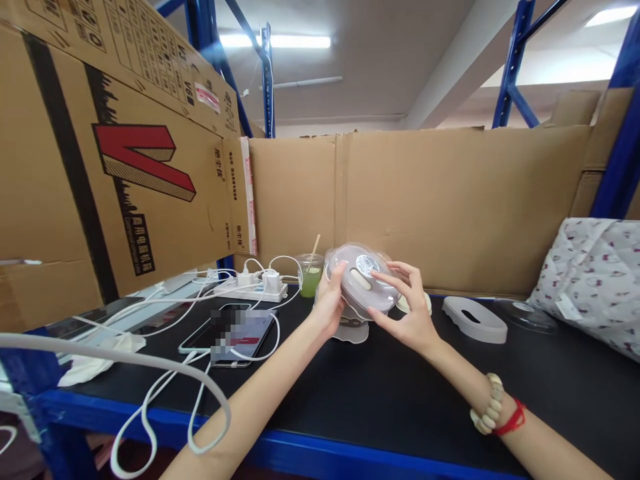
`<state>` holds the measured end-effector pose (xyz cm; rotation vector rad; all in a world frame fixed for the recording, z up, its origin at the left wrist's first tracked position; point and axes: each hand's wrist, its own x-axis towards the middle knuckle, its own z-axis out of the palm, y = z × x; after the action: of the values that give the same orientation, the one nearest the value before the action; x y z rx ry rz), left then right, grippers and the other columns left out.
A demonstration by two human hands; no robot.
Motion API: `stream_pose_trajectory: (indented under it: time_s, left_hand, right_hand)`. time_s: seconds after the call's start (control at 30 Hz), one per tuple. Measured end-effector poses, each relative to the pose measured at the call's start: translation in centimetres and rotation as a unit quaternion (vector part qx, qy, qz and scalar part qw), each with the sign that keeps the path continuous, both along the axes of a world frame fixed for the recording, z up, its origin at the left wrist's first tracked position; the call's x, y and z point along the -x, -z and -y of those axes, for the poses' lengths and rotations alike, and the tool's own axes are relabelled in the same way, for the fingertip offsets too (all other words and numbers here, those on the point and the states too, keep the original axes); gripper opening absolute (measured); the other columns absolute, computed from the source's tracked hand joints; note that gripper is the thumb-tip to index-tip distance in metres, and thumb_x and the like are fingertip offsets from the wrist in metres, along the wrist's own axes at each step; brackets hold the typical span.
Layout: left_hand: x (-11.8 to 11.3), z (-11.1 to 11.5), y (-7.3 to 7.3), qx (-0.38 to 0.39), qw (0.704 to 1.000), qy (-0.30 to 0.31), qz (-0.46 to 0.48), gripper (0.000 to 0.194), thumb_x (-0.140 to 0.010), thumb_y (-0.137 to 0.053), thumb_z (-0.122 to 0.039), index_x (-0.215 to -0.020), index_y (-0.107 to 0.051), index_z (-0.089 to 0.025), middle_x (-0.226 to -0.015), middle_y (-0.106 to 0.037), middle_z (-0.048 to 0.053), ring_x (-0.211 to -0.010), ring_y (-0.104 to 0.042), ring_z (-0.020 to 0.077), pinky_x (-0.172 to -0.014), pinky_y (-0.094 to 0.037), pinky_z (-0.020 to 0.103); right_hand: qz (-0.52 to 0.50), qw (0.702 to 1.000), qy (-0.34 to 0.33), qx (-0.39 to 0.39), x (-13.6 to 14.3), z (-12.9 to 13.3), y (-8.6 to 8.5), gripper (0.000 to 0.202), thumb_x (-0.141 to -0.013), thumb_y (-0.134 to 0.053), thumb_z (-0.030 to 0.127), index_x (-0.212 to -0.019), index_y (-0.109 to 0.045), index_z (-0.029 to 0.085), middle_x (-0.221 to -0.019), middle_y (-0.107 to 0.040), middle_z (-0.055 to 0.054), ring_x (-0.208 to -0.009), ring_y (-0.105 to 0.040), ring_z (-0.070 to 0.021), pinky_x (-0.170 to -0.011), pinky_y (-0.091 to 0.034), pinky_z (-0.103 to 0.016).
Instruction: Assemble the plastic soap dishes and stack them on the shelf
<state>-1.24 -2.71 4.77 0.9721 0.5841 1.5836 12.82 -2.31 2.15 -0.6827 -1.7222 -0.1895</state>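
A pale oval plastic case (373,293) with a round printed sticker is held up above the black tabletop, tilted toward me. My left hand (331,303) grips its left edge, thumb on the front face. Around its right side is my right hand (407,307), its fingers spread and a fingertip touching the face near the sticker, the thumb at the lower edge. Below and behind the case, a light scalloped-edged piece (351,331) is partly hidden. Another cream round item (426,303) shows behind my right hand.
To the right lie a grey oval ring (475,321), a clear lid (530,316) and a patterned quilted bag (595,287). Leftward are a green drink cup (311,280), a power strip (257,289), phones (247,339) and loose white cables (145,407). Cardboard (450,213) walls the back.
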Motion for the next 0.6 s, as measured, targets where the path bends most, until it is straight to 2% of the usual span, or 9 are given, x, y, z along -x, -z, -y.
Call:
stream_pose_trajectory:
  time_s: [0.1, 0.2, 0.3, 0.33, 0.4, 0.5, 0.6]
  left_hand:
    - [0.2, -0.1, 0.2, -0.035, 0.998, -0.029, -0.034, 0.046, -0.068, -0.063, -0.044, -0.105, -0.055, -0.019, -0.108, -0.065, 0.006, -0.107, -0.058, 0.0247, -0.086, -0.048, 0.032]
    - [0.1, -0.1, 0.4, -0.102, 0.989, -0.049, -0.092, 0.050, -0.061, -0.067, -0.044, -0.104, -0.056, -0.021, -0.108, -0.064, 0.005, -0.107, -0.057, 0.0250, -0.087, -0.046, 0.033]
    - [0.0, 0.1, 0.6, -0.171, 0.973, -0.051, -0.147, 0.052, -0.055, -0.070, -0.041, -0.101, -0.056, -0.020, -0.101, -0.065, 0.005, -0.102, -0.058, 0.0241, -0.087, -0.046, 0.032]
    - [-0.1, 0.2, 0.6, -0.185, 0.969, -0.054, -0.157, 0.053, -0.054, -0.070, -0.040, -0.101, -0.056, -0.020, -0.099, -0.065, 0.005, -0.100, -0.058, 0.0237, -0.087, -0.046, 0.032]
    - [0.0, 0.3, 0.5, -0.199, 0.964, -0.060, -0.166, 0.053, -0.055, -0.069, -0.039, -0.102, -0.055, -0.020, -0.100, -0.064, 0.006, -0.100, -0.058, 0.0233, -0.087, -0.045, 0.032]
    - [0.3, 0.4, 0.3, -0.203, 0.958, -0.070, -0.191, 0.049, -0.059, -0.069, -0.038, -0.103, -0.055, -0.020, -0.101, -0.064, 0.006, -0.099, -0.058, 0.0227, -0.087, -0.045, 0.032]
    - [0.4, 0.5, 0.1, -0.204, 0.951, -0.079, -0.220, 0.043, -0.061, -0.069, -0.037, -0.098, -0.057, -0.020, -0.096, -0.065, 0.005, -0.092, -0.060, 0.0217, -0.083, -0.047, 0.032]
  right_hand:
    - [-0.092, 0.989, -0.050, 0.108, 0.2, 0.1, -0.4, 0.056, -0.067, -0.059, 0.060, -0.110, -0.059, 0.023, -0.120, -0.046, -0.008, -0.114, -0.048, -0.0170, -0.100, -0.044, -0.035]
    - [-0.172, 0.945, -0.127, 0.248, 0.2, -0.2, -1.0, 0.081, -0.062, -0.057, 0.070, -0.125, -0.046, 0.022, -0.123, -0.050, -0.010, -0.110, -0.053, -0.0165, -0.093, -0.048, -0.031]
    - [-0.178, 0.899, -0.167, 0.364, 0.2, -0.2, -1.2, 0.088, -0.048, -0.060, 0.077, -0.111, -0.055, 0.015, -0.109, -0.060, -0.010, -0.097, -0.059, -0.0180, -0.084, -0.051, -0.030]
    - [-0.178, 0.892, -0.167, 0.379, 0.2, -0.1, -1.3, 0.088, -0.044, -0.062, 0.077, -0.105, -0.057, 0.014, -0.103, -0.062, -0.010, -0.094, -0.060, -0.0183, -0.081, -0.051, -0.030]
    - [-0.181, 0.898, -0.160, 0.368, 0.3, 0.2, -1.4, 0.084, -0.041, -0.066, 0.073, -0.099, -0.059, 0.013, -0.098, -0.064, -0.009, -0.091, -0.060, -0.0180, -0.079, -0.052, -0.029]
    - [-0.177, 0.923, -0.151, 0.308, 0.5, 0.8, -1.5, 0.074, -0.046, -0.071, 0.063, -0.100, -0.059, 0.015, -0.100, -0.064, -0.007, -0.092, -0.061, -0.0164, -0.082, -0.051, -0.027]
    - [-0.162, 0.933, -0.147, 0.284, 0.5, 0.9, -1.6, 0.069, -0.050, -0.070, 0.059, -0.102, -0.058, 0.015, -0.103, -0.063, -0.007, -0.093, -0.061, -0.0161, -0.083, -0.051, -0.028]
